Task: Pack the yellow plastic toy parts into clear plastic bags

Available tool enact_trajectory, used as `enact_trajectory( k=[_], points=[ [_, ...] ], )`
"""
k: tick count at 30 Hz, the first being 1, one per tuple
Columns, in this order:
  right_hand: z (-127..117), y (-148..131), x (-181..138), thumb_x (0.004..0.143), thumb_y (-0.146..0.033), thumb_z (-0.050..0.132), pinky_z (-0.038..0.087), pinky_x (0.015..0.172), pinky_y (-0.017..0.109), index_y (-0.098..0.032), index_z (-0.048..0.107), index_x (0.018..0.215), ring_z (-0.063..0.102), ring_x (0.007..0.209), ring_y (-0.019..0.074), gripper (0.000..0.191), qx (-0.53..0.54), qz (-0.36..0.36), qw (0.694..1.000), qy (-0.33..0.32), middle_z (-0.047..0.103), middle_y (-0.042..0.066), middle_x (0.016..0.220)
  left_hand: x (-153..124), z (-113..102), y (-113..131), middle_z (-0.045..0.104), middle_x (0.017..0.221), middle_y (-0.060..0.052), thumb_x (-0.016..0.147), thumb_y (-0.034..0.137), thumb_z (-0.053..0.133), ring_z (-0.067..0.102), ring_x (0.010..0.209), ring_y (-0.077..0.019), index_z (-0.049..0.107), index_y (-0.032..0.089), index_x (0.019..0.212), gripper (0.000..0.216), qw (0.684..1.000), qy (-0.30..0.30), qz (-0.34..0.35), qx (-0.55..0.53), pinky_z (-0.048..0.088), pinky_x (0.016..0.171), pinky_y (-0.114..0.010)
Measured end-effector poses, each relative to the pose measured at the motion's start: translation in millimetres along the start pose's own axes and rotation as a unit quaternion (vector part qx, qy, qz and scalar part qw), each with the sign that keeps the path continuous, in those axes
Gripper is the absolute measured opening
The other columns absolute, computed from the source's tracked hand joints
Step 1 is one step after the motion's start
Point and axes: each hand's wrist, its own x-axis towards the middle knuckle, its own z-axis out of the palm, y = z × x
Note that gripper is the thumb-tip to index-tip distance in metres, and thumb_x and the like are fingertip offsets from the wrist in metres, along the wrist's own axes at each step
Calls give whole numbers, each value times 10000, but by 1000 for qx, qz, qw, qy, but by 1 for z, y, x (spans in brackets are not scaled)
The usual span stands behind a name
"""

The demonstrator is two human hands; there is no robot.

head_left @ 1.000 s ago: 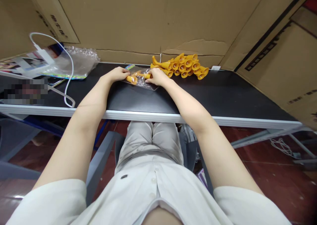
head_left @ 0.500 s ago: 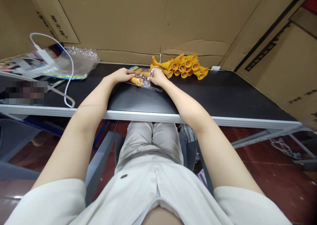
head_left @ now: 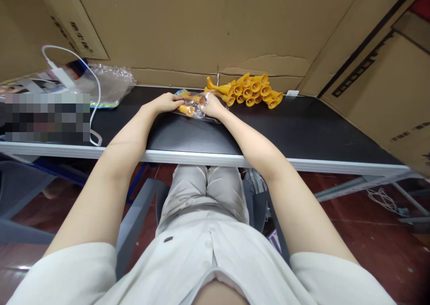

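Observation:
A clear plastic bag (head_left: 201, 113) with a colourful printed end lies on the black tabletop between my hands. Inside it are yellow horn-shaped plastic pieces (head_left: 186, 110) with flared ends. My left hand (head_left: 165, 102) grips the bag at its printed left end, fingers and thumb closed on the film. At the bag's right end is my right hand (head_left: 215, 106), its fingers curled and partly covered by shiny film; whether they also hold a yellow piece cannot be made out. Just beyond that hand lies a pile of similar yellow horns (head_left: 250, 90), most flared ends facing me.
Flat clear bags (head_left: 110, 85) lie at the left, beside a white cable (head_left: 98, 79) looping over the table. Cardboard walls (head_left: 188, 27) stand along the back and right. A small white tag (head_left: 292, 92) sits behind the pile. The metal table edge (head_left: 191, 157) runs before my lap.
The right hand has shifted slightly at the bag's end, and film now covers more of its fingers. My left hand stays almost where it was. The pile has not moved.

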Motion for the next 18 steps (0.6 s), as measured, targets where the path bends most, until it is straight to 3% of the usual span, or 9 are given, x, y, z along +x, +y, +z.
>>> enact_trajectory(
  k=[5, 10, 18],
  points=[
    [0, -1, 2, 859, -62, 729, 593, 1127, 498, -134, 660, 1133, 747, 1128, 308, 292, 4, 53, 998, -39, 775, 152, 1194, 2, 0, 2, 711, 1562, -147, 1047, 421, 524, 654, 1476, -356, 733, 117, 1526, 604, 999, -4, -33, 36, 470, 1255, -331],
    [2, -4, 2, 886, -21, 695, 539, 1226, 471, -46, 581, 1436, 664, 1424, 324, 563, 10, 68, 996, -56, 638, 258, 1553, 1, -3, 1, 775, 1455, -144, 1036, 457, 490, 719, 1379, -372, 787, 127, 1431, 594, 994, -7, -72, 76, 532, 1190, -349],
    [-12, -23, -9, 953, -69, 690, 483, 1292, 432, -48, 661, 1456, 677, 1447, 310, 504, -57, 56, 994, -71, 687, 238, 1541, 5, -4, -6, 811, 1307, -226, 946, 409, 518, 737, 1313, -418, 826, 73, 1279, 565, 993, 15, -82, 80, 552, 1160, -381]
  ],
)
